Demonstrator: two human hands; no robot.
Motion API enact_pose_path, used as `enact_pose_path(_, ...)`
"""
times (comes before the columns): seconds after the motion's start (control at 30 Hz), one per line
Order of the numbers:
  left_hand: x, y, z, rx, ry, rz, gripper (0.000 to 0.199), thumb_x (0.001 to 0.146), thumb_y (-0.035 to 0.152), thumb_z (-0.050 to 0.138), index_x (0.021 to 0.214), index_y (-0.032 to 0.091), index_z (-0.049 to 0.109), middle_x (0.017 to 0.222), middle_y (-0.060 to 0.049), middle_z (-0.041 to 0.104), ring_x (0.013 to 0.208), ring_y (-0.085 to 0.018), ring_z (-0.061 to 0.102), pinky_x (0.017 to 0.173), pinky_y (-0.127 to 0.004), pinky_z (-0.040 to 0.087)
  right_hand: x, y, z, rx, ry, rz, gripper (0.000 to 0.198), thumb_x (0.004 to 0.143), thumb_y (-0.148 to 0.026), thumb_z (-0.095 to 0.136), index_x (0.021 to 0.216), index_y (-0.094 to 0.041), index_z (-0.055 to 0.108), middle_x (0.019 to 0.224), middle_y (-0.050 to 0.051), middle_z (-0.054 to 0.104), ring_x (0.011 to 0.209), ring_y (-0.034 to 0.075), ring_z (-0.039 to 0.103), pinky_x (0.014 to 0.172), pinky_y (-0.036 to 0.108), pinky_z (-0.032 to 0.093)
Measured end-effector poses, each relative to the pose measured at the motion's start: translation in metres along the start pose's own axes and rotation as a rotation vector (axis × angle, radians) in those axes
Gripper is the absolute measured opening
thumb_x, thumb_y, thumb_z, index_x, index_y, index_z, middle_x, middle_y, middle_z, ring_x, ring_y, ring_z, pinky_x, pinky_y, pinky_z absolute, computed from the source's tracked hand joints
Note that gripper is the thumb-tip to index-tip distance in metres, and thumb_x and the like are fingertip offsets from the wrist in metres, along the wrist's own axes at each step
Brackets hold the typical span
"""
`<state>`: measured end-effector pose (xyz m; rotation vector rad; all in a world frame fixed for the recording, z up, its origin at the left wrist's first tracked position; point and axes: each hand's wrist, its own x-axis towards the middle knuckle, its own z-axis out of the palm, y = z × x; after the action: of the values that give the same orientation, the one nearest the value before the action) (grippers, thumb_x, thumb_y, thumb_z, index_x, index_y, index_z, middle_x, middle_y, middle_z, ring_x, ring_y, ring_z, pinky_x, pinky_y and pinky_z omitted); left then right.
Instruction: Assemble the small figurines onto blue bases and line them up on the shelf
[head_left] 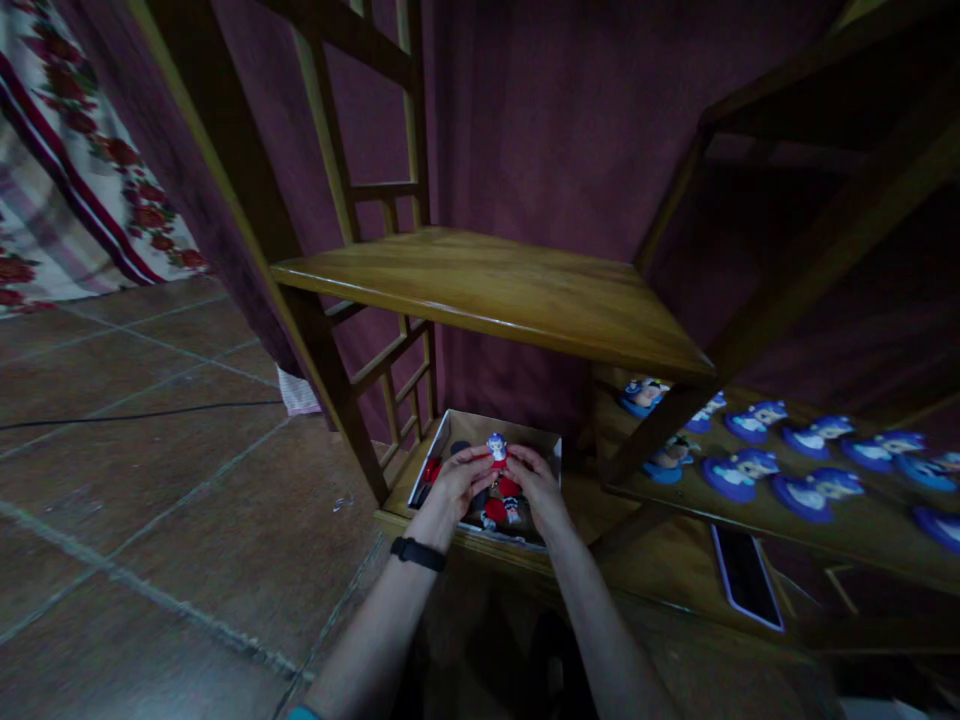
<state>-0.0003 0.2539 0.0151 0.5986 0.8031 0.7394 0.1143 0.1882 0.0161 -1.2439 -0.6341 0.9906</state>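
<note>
Between my two hands is a small figurine (496,448) with a blue-and-white top and a red base. My left hand (463,478), with a dark band on its wrist, grips the base from the left. The fingers of my right hand (534,480) close on it from the other side. Both hands are over a shallow white box (556,458) on the bottom shelf. Inside the box lie more red-based figurines (495,513) and some dark round pieces, partly hidden by my hands.
A bare wooden shelf board (480,280) juts out above the box. On a shelf to the right stand several figurines on blue bases (739,470). A phone-like dark slab (746,575) with a light rim lies below them. A black cable (150,412) crosses the tiled floor.
</note>
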Motion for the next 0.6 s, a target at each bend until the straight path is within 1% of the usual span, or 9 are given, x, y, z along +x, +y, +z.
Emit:
enact_pose_path(0.13,-0.001,0.0,0.002,0.022,-0.023,0.014,0.026,0.064,0.006,0.067,0.09,0.009,0.063,0.081,-0.01,0.068,0.067,-0.014,0.065,0.064,-0.022,0.053,0.003,0.007,0.0,0.111,0.015,0.035,0.029,0.061,-0.032,0.067,0.087,-0.02,0.063,0.091,0.002,0.066,0.082,0.017,0.061,0.075,0.029,0.048)
enact_pose_path(0.23,-0.002,-0.002,0.004,0.027,-0.007,0.015,0.023,0.065,0.005,0.066,0.087,0.008,0.064,0.078,-0.011,0.068,0.066,-0.014,0.064,0.063,-0.022,0.053,0.004,0.008,0.0,0.167,0.03,0.054,0.026,0.059,-0.028,0.068,0.083,-0.02,0.063,0.088,0.002,0.066,0.079,0.016,0.062,0.074,0.029,0.048)
enact_pose_path(0.37,-0.002,-0.005,0.006,0.032,0.03,0.035,0.018,0.067,0.005,0.064,0.085,0.008,0.065,0.074,-0.01,0.068,0.064,-0.013,0.064,0.061,-0.023,0.053,0.004,0.008,-0.001,0.183,0.086,0.081,0.024,0.055,-0.025,0.07,0.077,-0.019,0.063,0.083,0.003,0.066,0.076,0.017,0.062,0.069,0.028,0.049)
enact_pose_path(0.6,-0.002,-0.013,0.011,0.057,0.079,0.145,0.013,0.064,0.009,0.067,0.078,0.007,0.067,0.068,-0.009,0.067,0.057,-0.012,0.062,0.059,-0.023,0.052,0.005,0.014,0.0,0.151,0.161,0.084,0.023,0.054,-0.023,0.07,0.076,-0.017,0.064,0.074,0.002,0.067,0.069,0.015,0.063,0.066,0.028,0.05)
